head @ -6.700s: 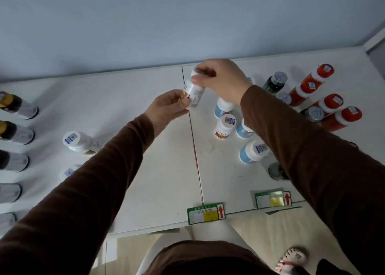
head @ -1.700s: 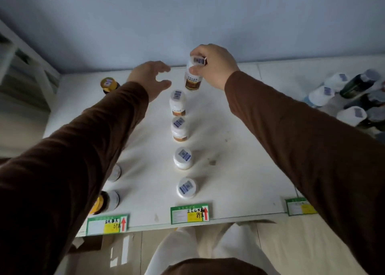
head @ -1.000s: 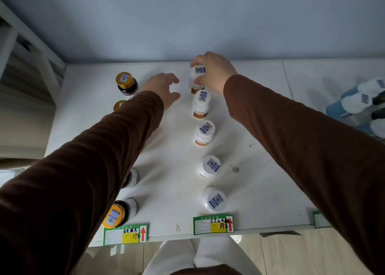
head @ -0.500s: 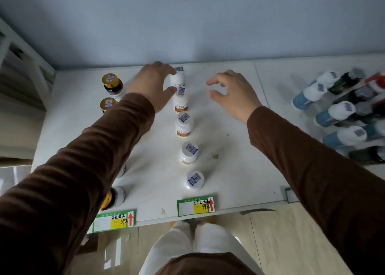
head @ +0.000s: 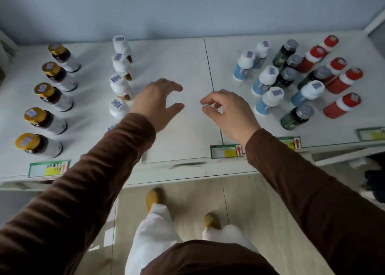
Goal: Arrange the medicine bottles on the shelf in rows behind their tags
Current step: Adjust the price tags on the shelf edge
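Two empty hands over the white shelf (head: 183, 62), left hand (head: 155, 103) spread wide, right hand (head: 228, 110) loosely curled, either side of the shelf seam (head: 209, 66), gold-capped row (head: 44, 95) and white-capped row (head: 119, 75) left of it, mixed bottle cluster (head: 295, 77) unsorted right of it, tags (head: 226, 151) along the front edge.

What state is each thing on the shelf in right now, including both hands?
Left hand: open, empty, over the shelf.
Right hand: loosely curled, empty.
Gold-capped bottles: upright, one row behind their tag.
White-capped brown-label bottles: upright, in a row.
Blue-label bottles: upright, clustered, unsorted.
Dark green bottles: upright, mixed into the cluster.
Red bottles: upright, loosely grouped.
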Action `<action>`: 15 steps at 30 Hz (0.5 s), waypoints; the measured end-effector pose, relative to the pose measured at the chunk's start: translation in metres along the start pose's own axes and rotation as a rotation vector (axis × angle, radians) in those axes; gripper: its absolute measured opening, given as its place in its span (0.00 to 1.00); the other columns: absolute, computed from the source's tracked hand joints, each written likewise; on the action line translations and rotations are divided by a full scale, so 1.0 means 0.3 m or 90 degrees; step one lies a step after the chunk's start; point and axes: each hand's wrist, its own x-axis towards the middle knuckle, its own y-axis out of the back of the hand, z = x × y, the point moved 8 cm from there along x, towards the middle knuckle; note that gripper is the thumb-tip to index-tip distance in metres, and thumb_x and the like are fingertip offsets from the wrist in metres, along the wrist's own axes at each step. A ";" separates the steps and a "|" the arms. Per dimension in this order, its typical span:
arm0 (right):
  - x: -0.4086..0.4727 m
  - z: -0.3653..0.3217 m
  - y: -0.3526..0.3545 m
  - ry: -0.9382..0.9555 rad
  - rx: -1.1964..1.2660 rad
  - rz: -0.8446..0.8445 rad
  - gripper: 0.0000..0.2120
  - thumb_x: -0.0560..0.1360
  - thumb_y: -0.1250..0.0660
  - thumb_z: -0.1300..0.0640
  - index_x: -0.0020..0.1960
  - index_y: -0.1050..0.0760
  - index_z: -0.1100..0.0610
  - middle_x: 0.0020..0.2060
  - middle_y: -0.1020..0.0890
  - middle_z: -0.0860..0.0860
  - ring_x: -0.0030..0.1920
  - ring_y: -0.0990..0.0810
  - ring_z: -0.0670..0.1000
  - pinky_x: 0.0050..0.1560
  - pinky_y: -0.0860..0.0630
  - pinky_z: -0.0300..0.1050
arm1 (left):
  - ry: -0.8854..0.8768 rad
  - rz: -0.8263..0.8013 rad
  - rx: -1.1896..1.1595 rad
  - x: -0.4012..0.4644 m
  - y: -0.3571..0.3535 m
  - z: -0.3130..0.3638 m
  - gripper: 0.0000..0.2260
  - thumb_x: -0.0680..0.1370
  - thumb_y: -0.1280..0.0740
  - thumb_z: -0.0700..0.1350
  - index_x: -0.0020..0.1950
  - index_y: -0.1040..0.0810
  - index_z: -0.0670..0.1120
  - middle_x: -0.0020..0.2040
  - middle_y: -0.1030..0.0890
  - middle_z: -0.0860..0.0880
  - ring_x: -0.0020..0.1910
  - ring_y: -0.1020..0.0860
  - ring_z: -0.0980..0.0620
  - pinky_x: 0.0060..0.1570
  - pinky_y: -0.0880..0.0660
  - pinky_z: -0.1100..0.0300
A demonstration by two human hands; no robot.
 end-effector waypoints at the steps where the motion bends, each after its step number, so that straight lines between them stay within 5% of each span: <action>1: -0.051 0.033 0.013 -0.010 0.020 0.002 0.07 0.78 0.35 0.51 0.53 0.20 0.50 0.47 0.19 0.46 0.47 0.22 0.47 0.50 0.26 0.42 | 0.014 0.000 -0.009 -0.038 -0.042 0.035 0.16 0.75 0.30 0.48 0.62 0.23 0.48 0.60 0.22 0.49 0.59 0.24 0.47 0.60 0.29 0.53; 10: -0.364 0.342 -0.057 -0.185 0.118 -0.005 0.17 0.77 0.37 0.44 0.39 0.21 0.55 0.31 0.18 0.51 0.34 0.19 0.54 0.40 0.21 0.52 | 0.107 -0.010 -0.044 -0.237 -0.375 0.163 0.16 0.73 0.29 0.50 0.60 0.21 0.48 0.54 0.21 0.48 0.54 0.25 0.46 0.55 0.31 0.57; 15: -0.464 0.458 -0.190 -0.307 0.178 -0.046 0.24 0.77 0.41 0.36 0.37 0.18 0.50 0.30 0.17 0.44 0.32 0.18 0.44 0.44 0.19 0.53 | 0.150 0.034 -0.041 -0.278 -0.485 0.128 0.17 0.71 0.27 0.52 0.58 0.20 0.49 0.51 0.23 0.47 0.53 0.28 0.44 0.53 0.35 0.62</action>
